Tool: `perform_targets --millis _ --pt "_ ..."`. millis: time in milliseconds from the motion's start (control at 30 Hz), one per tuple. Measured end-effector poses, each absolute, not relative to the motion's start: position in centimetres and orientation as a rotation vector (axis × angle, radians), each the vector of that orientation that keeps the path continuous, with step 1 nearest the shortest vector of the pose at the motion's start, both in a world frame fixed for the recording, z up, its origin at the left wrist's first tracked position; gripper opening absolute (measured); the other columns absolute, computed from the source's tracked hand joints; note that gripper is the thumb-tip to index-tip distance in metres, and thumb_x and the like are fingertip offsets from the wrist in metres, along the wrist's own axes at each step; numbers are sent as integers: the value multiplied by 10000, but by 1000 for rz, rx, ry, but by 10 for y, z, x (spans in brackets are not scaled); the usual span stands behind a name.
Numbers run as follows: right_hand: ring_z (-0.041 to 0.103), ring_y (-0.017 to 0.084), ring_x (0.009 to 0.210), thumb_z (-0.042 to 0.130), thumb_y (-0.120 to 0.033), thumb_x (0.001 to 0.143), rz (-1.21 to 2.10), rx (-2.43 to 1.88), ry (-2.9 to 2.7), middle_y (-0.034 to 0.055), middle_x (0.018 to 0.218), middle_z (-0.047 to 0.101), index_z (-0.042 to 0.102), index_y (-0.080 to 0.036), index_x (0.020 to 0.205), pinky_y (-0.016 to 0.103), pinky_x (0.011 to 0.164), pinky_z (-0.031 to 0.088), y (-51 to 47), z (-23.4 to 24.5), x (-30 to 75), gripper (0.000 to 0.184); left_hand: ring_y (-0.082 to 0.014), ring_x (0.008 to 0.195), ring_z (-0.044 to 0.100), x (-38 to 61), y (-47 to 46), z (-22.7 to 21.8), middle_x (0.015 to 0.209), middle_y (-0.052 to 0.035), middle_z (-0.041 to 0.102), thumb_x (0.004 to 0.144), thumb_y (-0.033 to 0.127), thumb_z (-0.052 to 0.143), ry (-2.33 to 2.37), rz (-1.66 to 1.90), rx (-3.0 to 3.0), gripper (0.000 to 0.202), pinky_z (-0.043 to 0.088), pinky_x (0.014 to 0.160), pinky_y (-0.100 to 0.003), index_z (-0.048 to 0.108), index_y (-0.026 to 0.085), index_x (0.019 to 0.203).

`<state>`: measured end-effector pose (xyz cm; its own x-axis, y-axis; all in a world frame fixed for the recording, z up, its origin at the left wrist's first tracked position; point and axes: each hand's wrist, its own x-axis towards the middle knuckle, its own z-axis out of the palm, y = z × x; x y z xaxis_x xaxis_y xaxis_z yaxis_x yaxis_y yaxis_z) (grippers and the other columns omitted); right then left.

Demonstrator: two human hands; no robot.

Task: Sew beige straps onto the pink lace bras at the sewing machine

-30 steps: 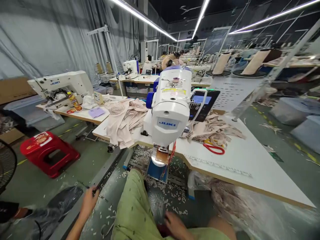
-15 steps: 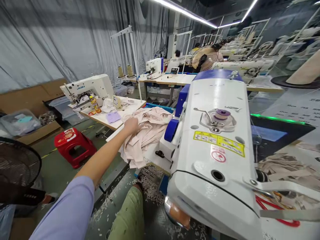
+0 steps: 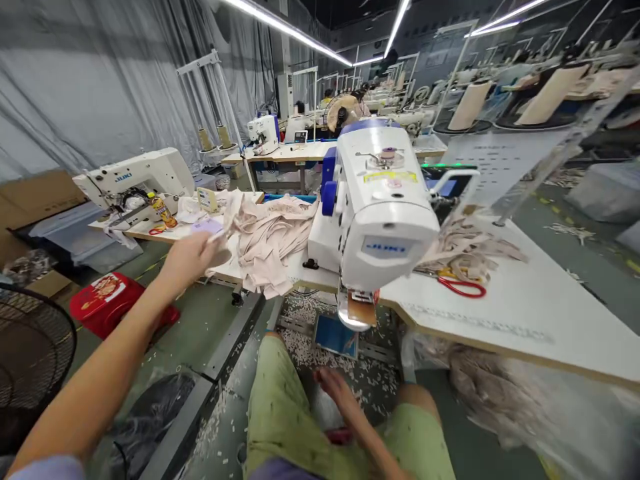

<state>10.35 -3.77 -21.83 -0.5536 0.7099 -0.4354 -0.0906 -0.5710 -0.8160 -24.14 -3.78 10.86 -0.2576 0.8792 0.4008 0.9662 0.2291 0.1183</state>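
Observation:
My left hand (image 3: 189, 259) is stretched out to the left and pinches a beige fabric piece (image 3: 233, 212) lifted off the pile of beige fabric (image 3: 273, 233) on the white table (image 3: 505, 307). My right hand (image 3: 334, 387) rests low between my knees, fingers loosely spread, holding nothing I can see. A white Juki sewing machine (image 3: 380, 207) stands on the table right in front of me. Red-handled scissors (image 3: 463, 287) lie to its right beside more beige pieces (image 3: 475, 250).
A red plastic stool (image 3: 107, 300) stands on the floor at left, with a black fan (image 3: 30, 353) nearer me. A second Juki machine (image 3: 133, 177) sits on the left table. Fabric scraps litter the floor under the machine. A plastic bag of fabric (image 3: 500, 400) hangs at right.
My head has pulled back from the machine. My left hand has drawn back from the pile, holding a fabric piece. My right hand is in view again between my knees.

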Motion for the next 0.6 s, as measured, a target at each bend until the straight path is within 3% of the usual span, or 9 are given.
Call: perform_targets --millis 67,133,233,333,433,600 --pt "597 284 1244 728 -663 755 2259 -880 -1019 106 1248 679 699 -244 1081 444 1095 440 -56 -200 85 532 -243 780 569 -219 -95 75 881 -76 629 940 386 410 -2150 -305 -1943 303 418 732 -325 639 200 1004" --pt "547 270 1320 728 -736 701 2462 -556 -910 119 1394 602 638 -242 1239 441 1141 380 -70 -178 62 736 -238 700 570 -194 -145 32 827 -67 616 944 363 446 -2143 -42 -2139 246 419 650 -323 638 220 998" --pt "550 268 1320 623 -832 713 2652 -286 -603 132 1405 593 573 -220 1305 459 1127 391 -83 -158 38 852 -234 764 612 -160 -200 -31 882 -50 663 912 162 472 -1975 132 -2492 275 436 644 -322 647 262 1099" --pt "632 285 1205 529 -794 809 2582 -493 -365 131 1203 711 608 -187 1209 480 1025 486 -86 -167 38 731 -227 815 608 -142 -230 -71 1002 -78 681 951 102 414 -1760 143 -2705 406 456 660 -328 588 255 1285" --pt "668 282 1136 530 -674 875 2463 -712 -314 115 1085 750 644 -166 1145 461 968 532 -83 -194 52 587 -227 857 602 -151 -243 -94 1078 -107 681 1014 135 328 -1676 50 -2751 418 480 722 -347 575 246 1332" --pt "684 158 1064 541 -394 956 2269 -921 -332 18 1047 752 652 -222 1125 289 939 549 -73 -241 71 265 -281 1169 562 -188 -241 -145 1359 -116 602 1027 232 366 -2156 -198 -2572 385 426 1024 -487 609 296 1319"
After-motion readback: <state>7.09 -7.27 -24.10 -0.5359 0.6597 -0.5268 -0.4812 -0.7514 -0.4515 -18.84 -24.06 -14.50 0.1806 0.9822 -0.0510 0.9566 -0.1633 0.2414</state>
